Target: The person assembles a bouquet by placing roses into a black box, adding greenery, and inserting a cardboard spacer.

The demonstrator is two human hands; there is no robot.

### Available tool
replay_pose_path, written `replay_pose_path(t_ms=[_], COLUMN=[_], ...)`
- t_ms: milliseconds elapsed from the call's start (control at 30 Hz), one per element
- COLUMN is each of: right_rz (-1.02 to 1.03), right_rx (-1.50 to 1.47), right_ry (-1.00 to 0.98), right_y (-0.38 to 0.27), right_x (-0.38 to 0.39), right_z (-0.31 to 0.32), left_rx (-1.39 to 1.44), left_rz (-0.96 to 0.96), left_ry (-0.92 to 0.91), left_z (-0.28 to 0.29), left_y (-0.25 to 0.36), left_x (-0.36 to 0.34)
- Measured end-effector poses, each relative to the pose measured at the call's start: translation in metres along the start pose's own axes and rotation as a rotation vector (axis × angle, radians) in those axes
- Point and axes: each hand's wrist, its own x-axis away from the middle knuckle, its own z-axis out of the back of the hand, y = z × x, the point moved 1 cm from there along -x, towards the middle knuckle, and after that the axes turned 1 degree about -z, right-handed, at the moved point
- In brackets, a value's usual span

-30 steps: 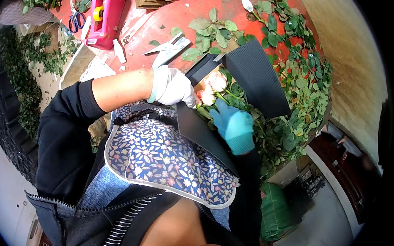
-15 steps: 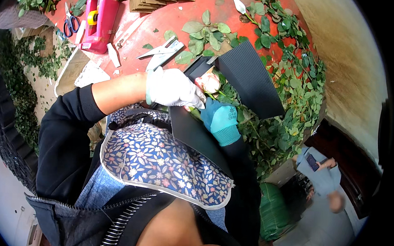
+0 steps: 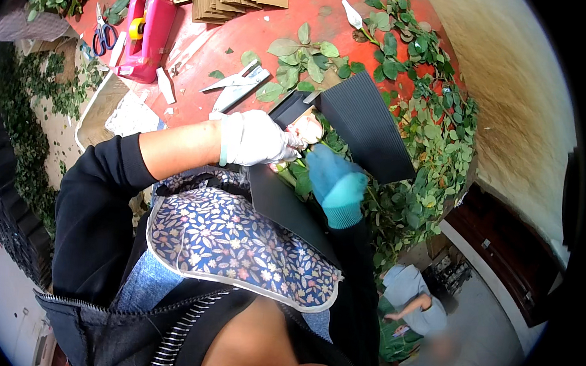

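Note:
My left hand (image 3: 262,139), in a white glove, is closed at the base of a pale pink rose (image 3: 308,126), its fingertips pinched by the bloom. My right hand (image 3: 337,177), in a blue and teal glove, is over the stems and green leaves just below; motion smears its fingers. The rose lies in a black holder with a ribbed black panel (image 3: 370,126) on its far right side and a smooth black panel (image 3: 288,206) on the near side. Part of another bloom (image 3: 278,167) shows under my left hand.
A white stapler-like tool (image 3: 241,91) lies on the red table (image 3: 248,36). A pink tape dispenser (image 3: 146,53), scissors (image 3: 103,34) and folded brown cardboard (image 3: 230,1) stand farther back. Cut leaves (image 3: 437,135) heap along the right edge. Another person (image 3: 413,301) is at lower right.
My right hand has shifted slightly and blurred, uncovering more leaves and stem between the hands. My left hand stays by the rose. The other person has moved lower and to the left in the picture.

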Motion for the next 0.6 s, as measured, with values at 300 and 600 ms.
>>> replay_pose_path(t_ms=[300, 600], right_rz=[0.062, 0.093], right_rx=[-0.041, -0.666], right_ry=[0.244, 0.093], right_y=[0.021, 0.023], right_x=[0.005, 0.001], right_z=[0.01, 0.024], left_rx=[-0.102, -0.263], left_rz=[0.108, -0.015], left_ry=[-0.082, -0.033], left_z=[0.002, -0.005], left_y=[0.004, -0.006], left_x=[-0.001, 0.004])
